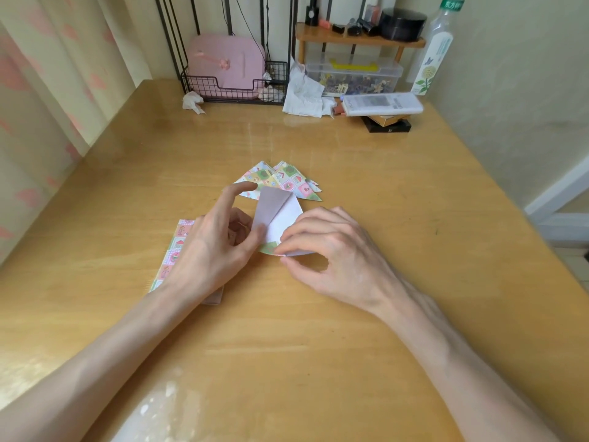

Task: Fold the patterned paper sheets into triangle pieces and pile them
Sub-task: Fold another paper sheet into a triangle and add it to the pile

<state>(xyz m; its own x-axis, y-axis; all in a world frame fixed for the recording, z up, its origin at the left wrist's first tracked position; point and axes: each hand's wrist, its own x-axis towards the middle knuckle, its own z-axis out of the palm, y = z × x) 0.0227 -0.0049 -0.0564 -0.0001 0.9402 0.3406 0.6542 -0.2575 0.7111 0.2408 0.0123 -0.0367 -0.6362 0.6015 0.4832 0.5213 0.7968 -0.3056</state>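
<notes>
The half-folded sheet (280, 218), white side up, sits between both hands; the left hand (216, 244) pinches its flap, likely to hold the crease; the right hand (331, 250) pinches the near corner to align it; finished triangles (280, 181) lie piled just beyond, within easy reach.

The glossy wooden table (318, 330) bears a pile of folded triangles (280, 181) near its middle and flat patterned sheets (173, 250) nearer, to the left. At its far edge sit a wire basket (234, 87), a crumpled tissue (192, 103) and a clear box (353, 76).
</notes>
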